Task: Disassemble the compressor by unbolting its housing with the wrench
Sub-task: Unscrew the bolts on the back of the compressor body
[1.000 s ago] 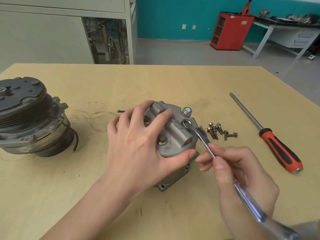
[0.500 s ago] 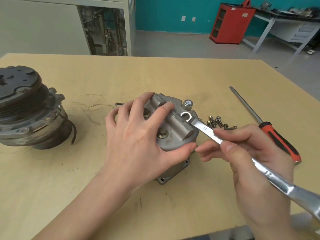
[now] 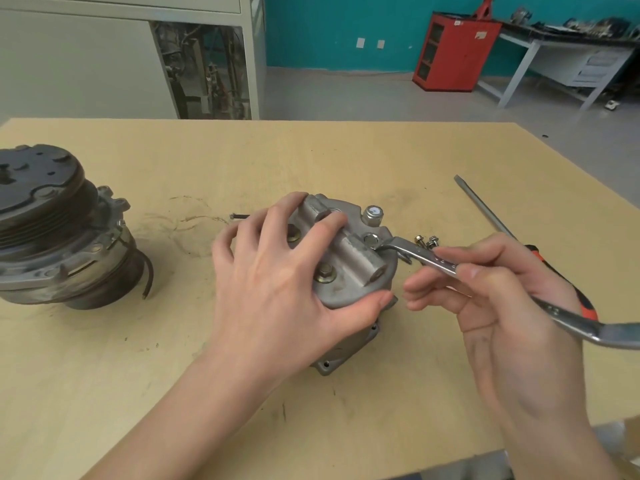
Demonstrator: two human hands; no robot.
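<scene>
A grey metal compressor housing [image 3: 349, 271] lies in the middle of the wooden table [image 3: 311, 157]. My left hand [image 3: 277, 282] grips it from above, fingers spread over its top and thumb on its near right edge. My right hand [image 3: 491, 292] pinches the shaft of a steel combination wrench [image 3: 426, 256]. The wrench's ring end sits over a bolt [image 3: 371, 239] at the housing's right rim. Another bolt [image 3: 325, 273] shows beside my left palm, and a capped fitting [image 3: 373, 214] stands at the far right of the housing.
The compressor's pulley and clutch half [image 3: 52, 230] stands at the table's left. Several loose bolts [image 3: 427, 241] lie right of the housing. An orange-handled screwdriver [image 3: 491, 220] lies at the right, partly behind my right hand. A small dark pin [image 3: 239, 215] lies behind my left hand.
The wrench handle has swung toward the right, away from me, with its ring end staying on the right-rim bolt. My left hand has kept its grip on the housing.
</scene>
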